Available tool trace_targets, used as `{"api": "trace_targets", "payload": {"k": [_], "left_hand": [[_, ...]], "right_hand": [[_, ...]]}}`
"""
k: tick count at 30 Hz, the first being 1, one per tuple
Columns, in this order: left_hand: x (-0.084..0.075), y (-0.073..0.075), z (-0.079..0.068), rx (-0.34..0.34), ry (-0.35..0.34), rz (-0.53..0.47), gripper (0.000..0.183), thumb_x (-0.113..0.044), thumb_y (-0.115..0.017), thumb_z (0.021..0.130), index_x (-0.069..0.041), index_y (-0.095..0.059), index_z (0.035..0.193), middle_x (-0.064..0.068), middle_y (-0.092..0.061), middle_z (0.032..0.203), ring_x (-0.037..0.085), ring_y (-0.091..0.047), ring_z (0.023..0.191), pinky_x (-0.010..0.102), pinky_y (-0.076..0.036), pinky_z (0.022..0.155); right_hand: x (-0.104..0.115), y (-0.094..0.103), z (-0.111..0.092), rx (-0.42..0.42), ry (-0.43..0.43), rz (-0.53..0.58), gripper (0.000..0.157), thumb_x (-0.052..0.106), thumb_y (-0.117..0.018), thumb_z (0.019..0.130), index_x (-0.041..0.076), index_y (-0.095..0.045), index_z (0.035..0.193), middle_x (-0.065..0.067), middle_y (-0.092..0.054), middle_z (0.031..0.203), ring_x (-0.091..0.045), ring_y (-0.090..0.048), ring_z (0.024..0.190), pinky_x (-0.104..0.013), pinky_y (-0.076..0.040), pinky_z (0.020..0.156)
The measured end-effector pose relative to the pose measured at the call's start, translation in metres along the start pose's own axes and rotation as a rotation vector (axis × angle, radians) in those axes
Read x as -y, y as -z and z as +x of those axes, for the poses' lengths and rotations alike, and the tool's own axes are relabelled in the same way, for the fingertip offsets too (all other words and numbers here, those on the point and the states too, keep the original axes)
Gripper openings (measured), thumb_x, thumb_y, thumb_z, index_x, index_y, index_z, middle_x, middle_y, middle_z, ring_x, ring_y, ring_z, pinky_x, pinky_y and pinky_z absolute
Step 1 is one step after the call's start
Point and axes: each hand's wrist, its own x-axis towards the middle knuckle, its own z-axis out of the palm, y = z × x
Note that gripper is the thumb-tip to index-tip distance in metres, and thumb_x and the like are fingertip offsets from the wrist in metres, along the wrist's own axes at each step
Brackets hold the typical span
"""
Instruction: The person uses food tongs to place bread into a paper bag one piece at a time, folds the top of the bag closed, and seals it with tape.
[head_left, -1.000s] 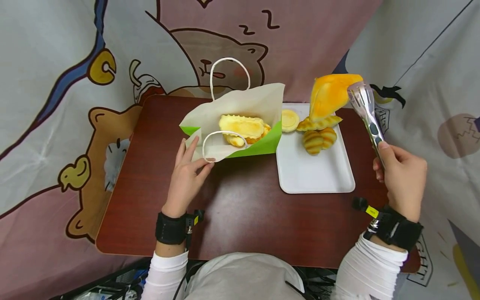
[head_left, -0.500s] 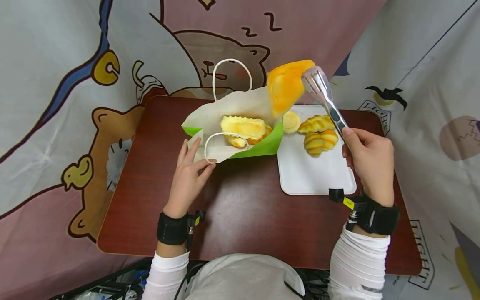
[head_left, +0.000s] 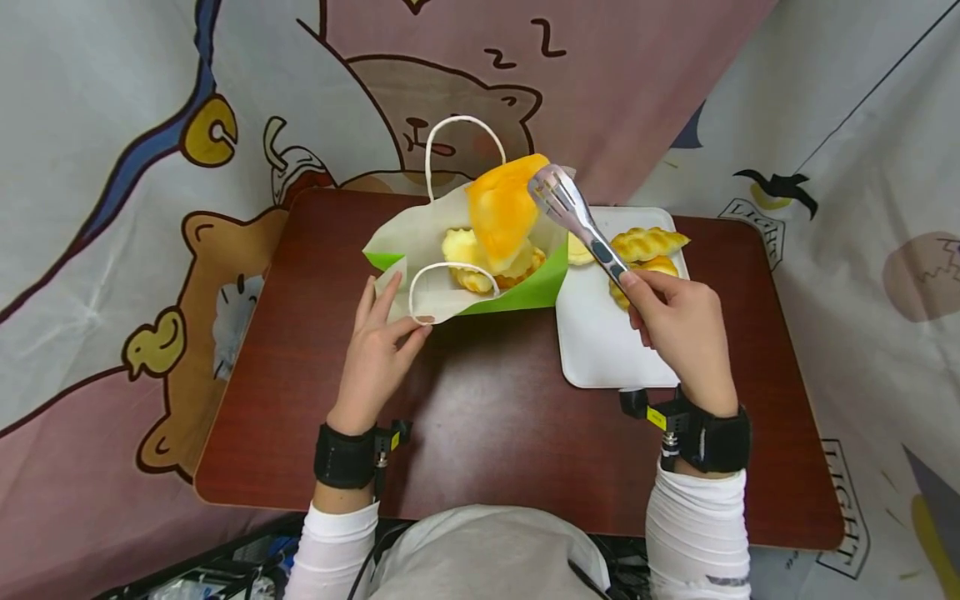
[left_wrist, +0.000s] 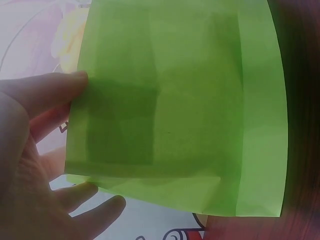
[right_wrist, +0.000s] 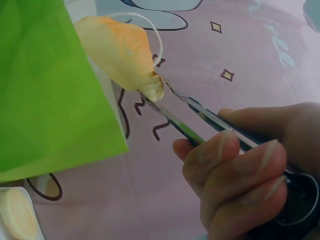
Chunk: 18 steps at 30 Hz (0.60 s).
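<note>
Pale bread (head_left: 459,245) already placed in bag (head_left: 534,292), frame centre. Orange bread (head_left: 504,212) held over bag mouth in tongs (head_left: 581,221) gripped by right hand (head_left: 681,325), unreleased. Bag rim pinched by left hand (head_left: 373,350). Bread pieces (head_left: 648,243) left on tray (head_left: 615,350), right of centre; count partly hidden.

bag (head_left: 536,287): green, white inside | held bread (head_left: 501,212): orange | tray (head_left: 607,350): white | backdrop (head_left: 622,83): cartoon-printed

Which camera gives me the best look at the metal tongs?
The right wrist view: both arms of the tongs show, pinching one end of the orange-yellow bread. The head view shows mainly one side from above, the right hand holding them. The left wrist view shows no tongs.
</note>
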Motion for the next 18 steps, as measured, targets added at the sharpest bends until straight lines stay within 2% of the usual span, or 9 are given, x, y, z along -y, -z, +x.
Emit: {"api": "trace_targets", "payload": {"k": [10,15,18], "left_hand": [[-0.001,0.002,0.0,0.0,0.011,0.0,0.014,-0.021,-0.073,0.083,-0.012,-0.078,0.092,0.013,-0.037,0.148,0.031,-0.011,0.14,0.06,-0.034,0.102],[-0.001,0.003,0.001,-0.003,0.008,-0.003,0.014,-0.021,-0.074,0.082,-0.011,-0.078,0.092,0.014,-0.038,0.148,0.032,-0.012,0.14,0.06,-0.032,0.104],[-0.001,0.003,0.001,-0.005,-0.003,-0.002,0.013,-0.02,-0.074,0.082,-0.011,-0.078,0.092,0.015,-0.039,0.147,0.032,-0.012,0.14,0.059,-0.03,0.105]], "right_hand": [[0.005,-0.015,0.002,0.076,0.073,-0.09,0.045,0.053,-0.049,0.093,0.013,-0.067,0.084,-0.006,-0.052,0.054,-0.021,-0.048,0.044,-0.033,-0.037,0.041],[0.011,-0.019,0.006,0.111,0.095,-0.118,0.047,0.051,-0.049,0.094,0.012,-0.065,0.072,-0.006,-0.052,0.052,-0.02,-0.048,0.044,-0.032,-0.036,0.041],[0.013,-0.022,0.01,0.14,0.09,-0.127,0.045,0.049,-0.05,0.094,0.012,-0.065,0.072,-0.005,-0.053,0.052,-0.019,-0.049,0.043,-0.031,-0.035,0.038]]}}
